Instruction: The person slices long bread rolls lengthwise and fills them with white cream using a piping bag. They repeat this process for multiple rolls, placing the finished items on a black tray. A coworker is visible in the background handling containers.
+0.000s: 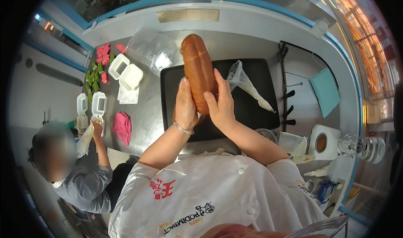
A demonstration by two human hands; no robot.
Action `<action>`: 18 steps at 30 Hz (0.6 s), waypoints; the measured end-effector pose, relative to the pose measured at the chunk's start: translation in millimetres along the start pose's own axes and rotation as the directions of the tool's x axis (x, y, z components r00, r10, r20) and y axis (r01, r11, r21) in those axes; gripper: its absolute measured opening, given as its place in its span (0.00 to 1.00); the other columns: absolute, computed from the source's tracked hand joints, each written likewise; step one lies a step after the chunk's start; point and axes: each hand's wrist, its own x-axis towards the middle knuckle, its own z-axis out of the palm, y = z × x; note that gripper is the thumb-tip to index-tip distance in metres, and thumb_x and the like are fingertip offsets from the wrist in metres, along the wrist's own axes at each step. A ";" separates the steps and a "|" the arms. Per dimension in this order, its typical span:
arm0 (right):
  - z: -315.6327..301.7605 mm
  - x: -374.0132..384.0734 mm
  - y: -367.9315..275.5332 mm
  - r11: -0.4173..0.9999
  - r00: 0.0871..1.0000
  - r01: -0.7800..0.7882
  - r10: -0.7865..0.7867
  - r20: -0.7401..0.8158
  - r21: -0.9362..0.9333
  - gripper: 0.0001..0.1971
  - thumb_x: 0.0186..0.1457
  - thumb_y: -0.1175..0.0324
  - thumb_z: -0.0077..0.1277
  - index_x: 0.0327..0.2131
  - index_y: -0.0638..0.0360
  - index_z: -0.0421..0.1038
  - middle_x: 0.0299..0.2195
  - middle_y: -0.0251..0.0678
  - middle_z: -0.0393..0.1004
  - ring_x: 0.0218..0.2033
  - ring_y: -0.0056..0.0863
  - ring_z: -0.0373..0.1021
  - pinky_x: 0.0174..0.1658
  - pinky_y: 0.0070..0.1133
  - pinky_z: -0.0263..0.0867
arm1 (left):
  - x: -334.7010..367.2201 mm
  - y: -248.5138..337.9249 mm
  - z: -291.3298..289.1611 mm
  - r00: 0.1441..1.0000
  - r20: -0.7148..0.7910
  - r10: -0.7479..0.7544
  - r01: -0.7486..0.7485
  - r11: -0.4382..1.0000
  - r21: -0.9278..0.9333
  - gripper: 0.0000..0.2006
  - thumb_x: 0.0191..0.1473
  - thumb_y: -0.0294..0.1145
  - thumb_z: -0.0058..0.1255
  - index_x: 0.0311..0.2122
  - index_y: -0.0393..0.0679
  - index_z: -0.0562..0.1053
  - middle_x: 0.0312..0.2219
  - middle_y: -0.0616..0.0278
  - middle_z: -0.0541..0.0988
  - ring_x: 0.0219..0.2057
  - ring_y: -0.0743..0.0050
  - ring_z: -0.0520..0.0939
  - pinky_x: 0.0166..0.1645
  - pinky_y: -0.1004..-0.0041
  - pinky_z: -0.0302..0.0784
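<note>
I see the left hand (pixel 184 101) and the right hand (pixel 222 108) sharing a grip around a long brown loaf (pixel 197 66) above the black tray (pixel 252 118), seemingly lifted but not yet set down, while a piping bag (pixel 247 85) lies alongside.

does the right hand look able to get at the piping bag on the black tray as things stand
Probably yes: the piping bag lies close to the right hand, with nothing visible between them, though that hand would likely have to let go of the bread first.
</note>
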 end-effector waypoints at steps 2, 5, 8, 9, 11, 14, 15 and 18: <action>-11.2 -7.6 -1.5 1.000 0.998 0.006 -0.005 -0.062 0.017 0.32 0.57 0.59 0.47 0.62 0.60 0.50 0.46 0.44 0.64 0.47 0.39 0.64 0.49 0.30 0.62 | -10.2 -2.5 13.2 0.999 0.054 0.009 -0.013 0.997 0.070 0.20 0.68 0.46 0.28 0.50 0.40 0.64 0.44 0.57 0.73 0.43 0.74 0.76 0.50 0.70 0.73; -28.6 -21.5 -9.1 0.993 0.994 -0.015 0.028 -0.106 0.119 0.29 0.59 0.61 0.45 0.61 0.61 0.53 0.51 0.45 0.64 0.52 0.39 0.63 0.55 0.29 0.59 | -23.3 -13.9 19.7 0.994 0.103 0.045 -0.063 0.982 0.177 0.20 0.67 0.47 0.29 0.51 0.41 0.64 0.45 0.59 0.73 0.45 0.75 0.75 0.52 0.71 0.72; -45.8 -29.9 -13.5 0.935 0.990 -0.058 0.098 -0.097 0.351 0.28 0.60 0.63 0.44 0.61 0.62 0.54 0.56 0.46 0.62 0.58 0.37 0.60 0.60 0.28 0.54 | -33.6 -15.6 32.6 0.984 0.144 -0.104 0.113 0.992 -0.062 0.21 0.67 0.48 0.29 0.53 0.43 0.64 0.47 0.60 0.73 0.47 0.73 0.75 0.54 0.70 0.71; -52.6 -31.6 -16.6 0.913 0.990 -0.077 0.117 -0.076 0.401 0.28 0.60 0.63 0.44 0.61 0.62 0.54 0.57 0.46 0.62 0.58 0.36 0.59 0.61 0.27 0.54 | -35.7 -16.8 35.4 0.972 0.172 -0.161 0.187 0.971 -0.148 0.22 0.67 0.49 0.29 0.54 0.43 0.63 0.47 0.60 0.73 0.47 0.73 0.75 0.54 0.70 0.71; -60.9 -35.7 -13.1 0.929 0.991 -0.038 0.083 -0.107 0.367 0.27 0.59 0.64 0.46 0.60 0.60 0.56 0.53 0.46 0.65 0.55 0.38 0.63 0.58 0.28 0.58 | -36.6 -21.5 37.9 0.953 0.239 -0.187 0.232 0.956 -0.179 0.23 0.67 0.49 0.29 0.56 0.44 0.62 0.48 0.59 0.72 0.49 0.71 0.74 0.55 0.68 0.70; -78.9 -47.7 -22.7 0.997 0.975 0.068 -0.076 -0.209 -0.043 0.24 0.59 0.65 0.49 0.58 0.63 0.60 0.49 0.47 0.68 0.47 0.39 0.69 0.50 0.27 0.65 | -51.1 -17.6 64.6 0.966 0.258 -0.014 0.010 1.000 0.019 0.24 0.67 0.50 0.28 0.58 0.44 0.60 0.50 0.58 0.71 0.50 0.69 0.73 0.57 0.67 0.69; -80.9 -52.6 -26.0 0.974 0.948 0.159 -0.196 -0.249 -0.163 0.26 0.56 0.67 0.52 0.57 0.61 0.61 0.44 0.47 0.68 0.41 0.43 0.70 0.45 0.29 0.67 | -54.8 -15.0 68.0 0.970 0.242 0.006 -0.019 0.999 0.051 0.24 0.66 0.46 0.36 0.60 0.43 0.57 0.51 0.57 0.69 0.51 0.67 0.72 0.57 0.66 0.67; -88.1 -66.9 -34.2 0.938 0.947 0.213 -0.268 -0.180 -0.274 0.26 0.55 0.67 0.53 0.57 0.62 0.61 0.43 0.47 0.68 0.41 0.44 0.70 0.44 0.29 0.67 | -67.6 -14.7 92.6 0.975 0.076 0.209 -0.222 0.886 0.407 0.25 0.62 0.40 0.45 0.60 0.42 0.55 0.49 0.56 0.69 0.50 0.67 0.72 0.57 0.67 0.67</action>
